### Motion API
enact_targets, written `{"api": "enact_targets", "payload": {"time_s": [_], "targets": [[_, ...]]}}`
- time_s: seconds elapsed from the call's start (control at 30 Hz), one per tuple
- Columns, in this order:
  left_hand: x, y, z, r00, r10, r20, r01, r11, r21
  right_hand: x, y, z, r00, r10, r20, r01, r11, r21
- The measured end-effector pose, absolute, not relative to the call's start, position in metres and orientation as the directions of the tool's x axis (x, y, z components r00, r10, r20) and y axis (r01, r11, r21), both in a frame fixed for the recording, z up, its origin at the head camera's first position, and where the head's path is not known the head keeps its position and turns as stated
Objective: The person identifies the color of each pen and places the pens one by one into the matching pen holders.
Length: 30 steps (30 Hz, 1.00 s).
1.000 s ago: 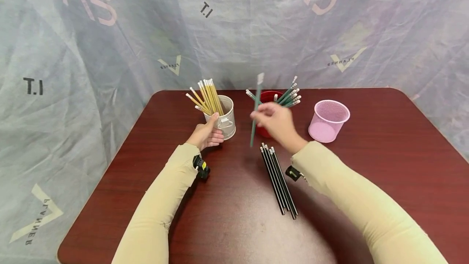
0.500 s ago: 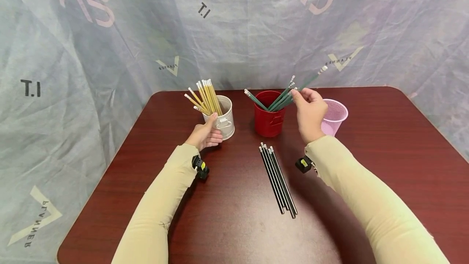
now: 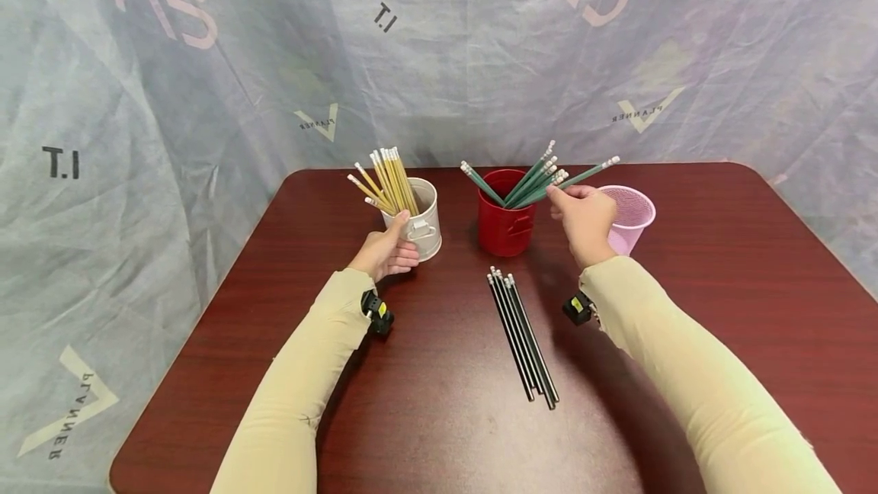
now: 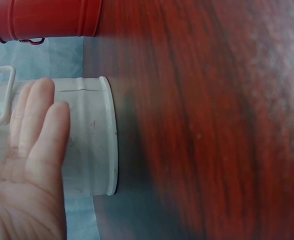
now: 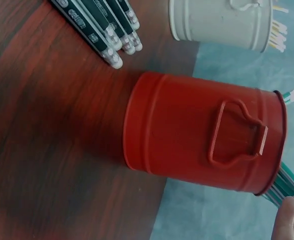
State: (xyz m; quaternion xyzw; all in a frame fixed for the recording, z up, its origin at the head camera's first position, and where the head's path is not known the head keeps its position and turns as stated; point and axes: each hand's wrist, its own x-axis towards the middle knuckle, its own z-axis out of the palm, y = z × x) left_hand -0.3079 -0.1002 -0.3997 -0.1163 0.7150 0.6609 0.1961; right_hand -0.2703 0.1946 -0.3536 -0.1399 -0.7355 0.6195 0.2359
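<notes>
In the head view, my right hand pinches a green pencil beside the red bucket. This pencil leans out to the right, white eraser outward, its lower part over the bucket's rim. Several other green pencils stand in that bucket, erasers up. My left hand rests against the white bucket, thumb at its rim. The left wrist view shows the left fingers straight along the bucket's side. Several yellow pencils lean inside it. Only fingertips of my right hand show in the right wrist view.
Several black pencils lie side by side on the dark red table, in front of the red bucket. A pink mesh cup stands behind my right hand, partly hidden by it. A grey printed cloth hangs behind the table.
My right hand has carried the green pencil from in front of the red bucket to its right side, then lowered and tilted it toward the bucket. The left hand stays at the white bucket.
</notes>
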Motion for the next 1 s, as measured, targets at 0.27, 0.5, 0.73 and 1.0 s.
{"api": "enact_targets", "payload": {"time_s": [0.27,0.5,0.73,1.0], "targets": [[-0.308,-0.098,-0.400,-0.896,0.118,-0.429,-0.419,0.100,0.903,-0.275,0.190,-0.361,-0.907,0.407,0.111,0.006,0.275,-0.961],[-0.307,-0.099,-0.397,-0.901,0.105,-0.421,-0.411,0.105,0.905,-0.284,0.188,-0.360,-0.936,0.344,0.076,0.042,0.325,-0.945],[-0.309,-0.099,-0.399,-0.896,0.099,-0.432,-0.422,0.108,0.900,-0.283,0.188,-0.358,-0.950,0.312,-0.001,0.101,0.305,-0.947],[-0.308,-0.100,-0.398,-0.894,0.101,-0.436,-0.426,0.107,0.898,-0.264,0.194,-0.378,-0.992,0.086,-0.090,0.119,0.453,-0.884]]}}
